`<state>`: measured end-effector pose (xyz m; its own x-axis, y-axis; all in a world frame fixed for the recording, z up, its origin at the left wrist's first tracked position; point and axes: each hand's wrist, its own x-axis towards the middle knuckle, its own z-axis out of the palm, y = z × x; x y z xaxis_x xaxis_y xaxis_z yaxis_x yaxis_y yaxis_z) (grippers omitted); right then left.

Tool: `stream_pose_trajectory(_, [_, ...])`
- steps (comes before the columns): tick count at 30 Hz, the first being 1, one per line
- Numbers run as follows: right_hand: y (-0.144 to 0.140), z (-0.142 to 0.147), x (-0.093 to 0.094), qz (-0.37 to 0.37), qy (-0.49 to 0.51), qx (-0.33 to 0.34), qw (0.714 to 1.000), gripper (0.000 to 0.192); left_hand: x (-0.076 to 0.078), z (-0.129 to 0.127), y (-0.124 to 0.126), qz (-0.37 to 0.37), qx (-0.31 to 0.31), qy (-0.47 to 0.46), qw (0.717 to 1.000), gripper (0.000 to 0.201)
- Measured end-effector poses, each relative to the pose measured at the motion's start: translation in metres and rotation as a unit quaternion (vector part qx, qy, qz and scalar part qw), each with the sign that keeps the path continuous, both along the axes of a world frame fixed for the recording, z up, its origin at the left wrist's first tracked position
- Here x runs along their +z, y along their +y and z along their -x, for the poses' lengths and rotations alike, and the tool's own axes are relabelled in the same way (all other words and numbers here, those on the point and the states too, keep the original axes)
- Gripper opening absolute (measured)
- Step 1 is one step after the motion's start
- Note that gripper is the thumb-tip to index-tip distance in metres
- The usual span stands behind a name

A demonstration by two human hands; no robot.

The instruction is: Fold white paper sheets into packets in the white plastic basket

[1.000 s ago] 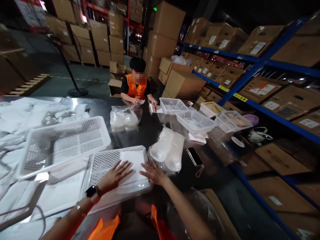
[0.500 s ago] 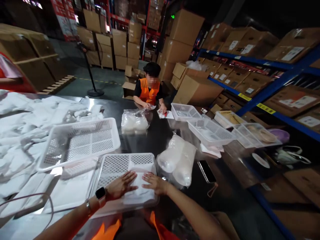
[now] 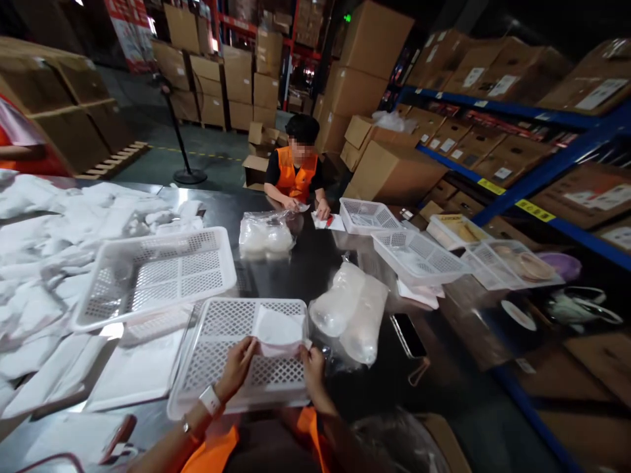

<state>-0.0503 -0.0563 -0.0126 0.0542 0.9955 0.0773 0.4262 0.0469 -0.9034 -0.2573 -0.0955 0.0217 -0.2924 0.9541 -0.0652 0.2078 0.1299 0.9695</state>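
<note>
The left hand [image 3: 239, 368] and right hand [image 3: 313, 369], fingers curled nearly closed, hold a white cloth [image 3: 280, 326] by its near corners, 1 on each side. Their fingertips are partly hidden, and the cloth's underside is out of sight. The cloth looks small, with a shadowed fold along its near side, over the right part of a white mesh basket [image 3: 217, 345]. Right of the basket lies a clear bag [image 3: 352, 309]; across the table [image 3: 290, 276] is 1 co-worker [image 3: 294, 174] in orange.
</note>
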Motion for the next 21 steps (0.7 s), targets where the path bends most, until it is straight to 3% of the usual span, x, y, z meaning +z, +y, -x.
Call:
stream_pose_trajectory(5, [0.003, 0.003, 0.000, -0.025, -0.028, -0.076, 0.996, 0.064, -0.009, -0.007, 0.007, -0.004, 0.011, 0.029, 1.000, 0.044])
stream_pose_trajectory(12, [0.004, 0.005, 0.008, -0.033, -0.040, -0.076, 0.996, 0.064, -0.016, -0.007, 0.013, 0.007, 0.029, 0.066, 0.997, 0.021])
stream_pose_trajectory(21, [0.012, 0.010, 0.009, -0.029, -0.050, -0.086, 0.995, 0.062, -0.012, -0.005, 0.019, 0.040, 0.035, 0.132, 0.990, 0.023])
